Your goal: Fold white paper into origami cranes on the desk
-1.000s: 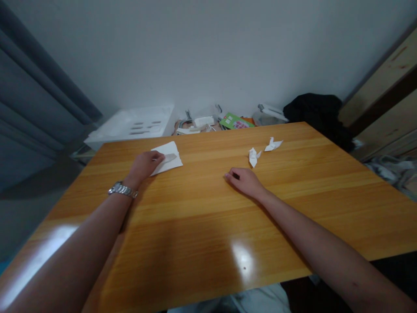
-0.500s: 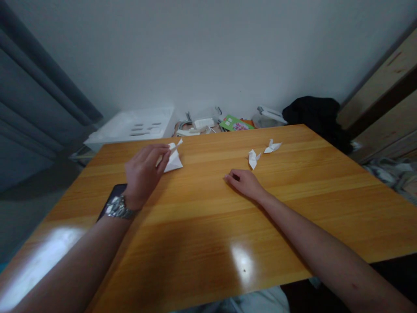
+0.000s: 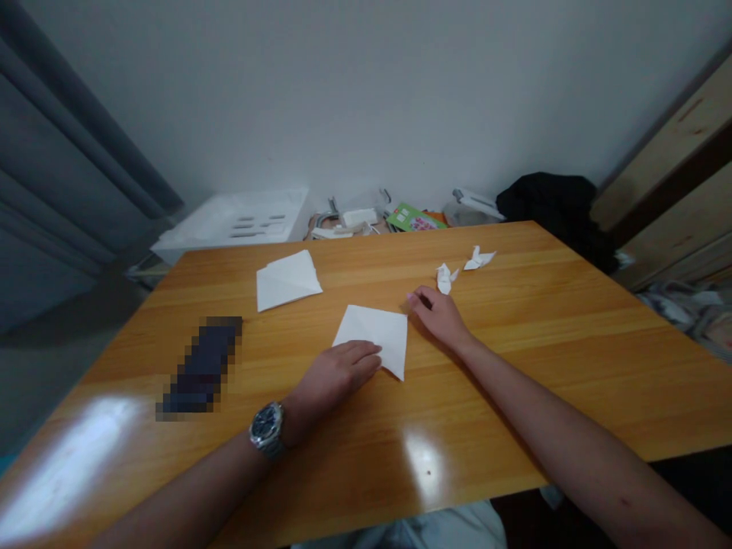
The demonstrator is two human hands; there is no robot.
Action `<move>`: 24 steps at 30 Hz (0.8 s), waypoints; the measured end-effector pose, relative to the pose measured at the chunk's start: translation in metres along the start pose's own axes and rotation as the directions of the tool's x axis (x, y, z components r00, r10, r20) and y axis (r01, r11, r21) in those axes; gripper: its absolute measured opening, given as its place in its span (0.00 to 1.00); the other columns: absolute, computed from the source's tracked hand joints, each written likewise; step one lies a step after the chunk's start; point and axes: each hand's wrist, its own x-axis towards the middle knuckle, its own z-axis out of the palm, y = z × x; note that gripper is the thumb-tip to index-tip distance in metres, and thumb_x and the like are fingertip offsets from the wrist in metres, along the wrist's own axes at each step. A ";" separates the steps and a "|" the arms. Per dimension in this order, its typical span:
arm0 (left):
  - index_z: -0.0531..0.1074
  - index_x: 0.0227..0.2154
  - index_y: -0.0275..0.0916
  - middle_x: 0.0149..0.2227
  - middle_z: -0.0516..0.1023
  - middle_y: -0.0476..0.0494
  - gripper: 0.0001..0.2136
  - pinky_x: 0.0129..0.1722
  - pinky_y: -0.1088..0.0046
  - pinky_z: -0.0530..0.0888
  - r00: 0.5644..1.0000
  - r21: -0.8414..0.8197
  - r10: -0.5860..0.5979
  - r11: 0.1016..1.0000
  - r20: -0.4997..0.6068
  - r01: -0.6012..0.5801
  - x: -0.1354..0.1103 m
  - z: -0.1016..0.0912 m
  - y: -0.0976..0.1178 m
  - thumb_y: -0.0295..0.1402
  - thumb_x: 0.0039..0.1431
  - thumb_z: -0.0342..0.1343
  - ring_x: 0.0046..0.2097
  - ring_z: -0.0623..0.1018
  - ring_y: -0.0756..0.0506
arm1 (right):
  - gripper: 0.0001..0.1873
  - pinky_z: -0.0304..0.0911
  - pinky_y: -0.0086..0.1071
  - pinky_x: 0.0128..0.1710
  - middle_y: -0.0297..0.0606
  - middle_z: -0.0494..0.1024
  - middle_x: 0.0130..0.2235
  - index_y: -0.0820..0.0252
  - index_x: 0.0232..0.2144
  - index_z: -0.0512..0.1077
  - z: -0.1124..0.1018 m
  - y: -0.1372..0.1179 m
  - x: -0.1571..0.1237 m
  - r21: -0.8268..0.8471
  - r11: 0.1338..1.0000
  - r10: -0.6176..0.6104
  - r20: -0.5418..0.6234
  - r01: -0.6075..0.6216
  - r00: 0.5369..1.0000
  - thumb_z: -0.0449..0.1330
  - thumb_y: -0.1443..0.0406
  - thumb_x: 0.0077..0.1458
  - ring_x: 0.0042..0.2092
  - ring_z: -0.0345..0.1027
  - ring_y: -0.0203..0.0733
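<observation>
A square white sheet of paper (image 3: 394, 335) lies on the wooden table in front of me. My left hand (image 3: 346, 374), with a metal watch on its wrist, rests on the paper's near left part, fingers stretched out flat. My right hand (image 3: 438, 314) lies just right of the paper's far right corner, its fingers loosely curled and thumb apart, with nothing visible in it. Beyond that hand sit two small folded paper figures (image 3: 444, 279), the second paper figure (image 3: 479, 260) farther back. More white paper sheets (image 3: 289, 280) lie in a stack at the far left.
A dark, pixelated flat object (image 3: 203, 366) lies on the left of the table (image 3: 320, 473). Past the far edge are a white plastic bin (image 3: 245, 213), a green booklet (image 3: 412, 217), assorted clutter and a black cloth item (image 3: 546, 202).
My left hand has moved from the stack toward me and right, bringing a sheet to the table's middle. My right hand has shifted slightly right and away from me.
</observation>
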 end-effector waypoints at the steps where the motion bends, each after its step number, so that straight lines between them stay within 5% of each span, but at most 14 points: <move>1: 0.74 0.45 0.39 0.52 0.79 0.41 0.09 0.52 0.65 0.79 1.000 -0.018 -0.009 1.000 0.025 0.009 0.000 0.003 0.000 0.32 0.72 0.49 0.53 0.79 0.43 | 0.16 0.58 0.32 0.31 0.34 0.74 0.28 0.58 0.30 0.71 -0.002 -0.002 -0.001 -0.006 1.000 -0.028 -0.014 0.028 1.000 0.54 0.56 0.66 0.31 0.66 0.39; 7: 0.73 0.52 0.38 0.60 0.73 0.39 0.12 0.60 0.61 0.74 0.989 -0.129 -0.075 0.988 0.126 0.091 0.001 0.014 -0.002 0.35 0.72 0.49 0.60 0.74 0.41 | 0.12 0.67 0.39 0.47 0.44 0.78 0.44 0.61 0.45 0.75 -0.002 -0.022 -0.008 -0.100 0.939 -0.320 0.097 0.329 0.942 0.54 0.61 0.67 0.45 0.71 0.46; 10: 0.72 0.53 0.38 0.62 0.71 0.38 0.13 0.63 0.60 0.70 0.983 -0.178 -0.080 0.978 0.162 0.109 0.001 0.013 -0.002 0.35 0.71 0.49 0.63 0.71 0.41 | 0.16 0.62 0.48 0.59 0.47 0.76 0.55 0.60 0.52 0.74 0.001 -0.030 -0.012 -0.228 0.862 -0.414 0.201 0.453 0.888 0.56 0.61 0.67 0.56 0.67 0.52; 16: 0.71 0.53 0.40 0.58 0.75 0.40 0.12 0.61 0.62 0.72 0.973 -0.258 -0.131 0.949 0.191 0.179 0.009 0.001 0.001 0.34 0.72 0.47 0.58 0.75 0.43 | 0.20 0.51 0.55 0.68 0.47 0.71 0.63 0.61 0.57 0.72 0.008 -0.025 -0.017 -0.357 0.787 -0.389 0.347 0.503 0.854 0.56 0.61 0.67 0.65 0.61 0.54; 19: 0.71 0.51 0.40 0.51 0.77 0.41 0.12 0.56 0.64 0.75 0.969 -0.288 -0.175 0.932 0.174 0.220 0.017 -0.002 -0.001 0.33 0.73 0.44 0.52 0.78 0.44 | 0.20 0.54 0.53 0.67 0.49 0.72 0.62 0.63 0.58 0.71 0.013 -0.017 -0.019 -0.333 0.799 -0.361 0.400 0.500 0.843 0.55 0.62 0.67 0.65 0.63 0.53; 24: 0.67 0.54 0.37 0.56 0.74 0.35 0.15 0.60 0.56 0.71 0.933 -0.144 -0.359 0.925 -0.019 0.353 0.022 0.009 -0.016 0.38 0.70 0.51 0.58 0.74 0.39 | 0.22 0.57 0.51 0.67 0.54 0.70 0.63 0.67 0.60 0.70 0.017 -0.015 -0.018 -0.286 0.829 -0.335 0.434 0.480 0.836 0.53 0.62 0.69 0.65 0.63 0.53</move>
